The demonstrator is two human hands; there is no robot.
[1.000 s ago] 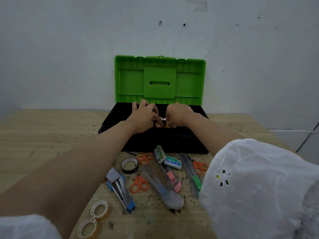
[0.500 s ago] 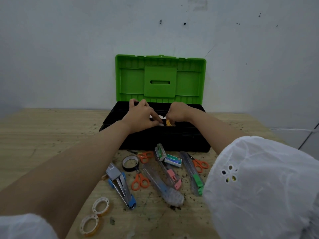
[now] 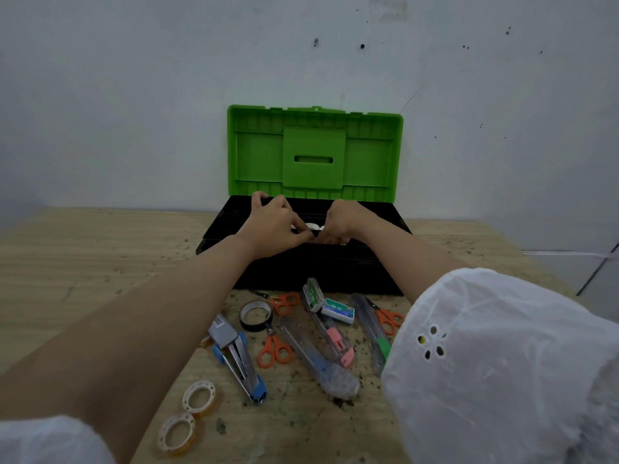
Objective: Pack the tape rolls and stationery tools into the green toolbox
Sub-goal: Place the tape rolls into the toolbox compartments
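Near left on desk (image 3: 83, 256): clear tape rolls (image 3: 199, 398), blue stapler (image 3: 239, 360), black tape roll (image 3: 256, 314). Centre: green toolbox (image 3: 368, 155), lid up, against wall. Inside it: left hand (image 3: 274, 226) and right hand (image 3: 341, 222), fingers curled beside white tape roll (image 3: 313, 226); grip not determinable. Front right: staple boxes (image 3: 337, 309), cutters (image 3: 371, 326).

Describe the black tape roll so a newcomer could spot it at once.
Find the toolbox with the raised green lid; tools lie on the table before it. At that clutter's left, beside the stapler, lies the black tape roll. It is the only dark roll; the two clear rolls lie nearer the camera.
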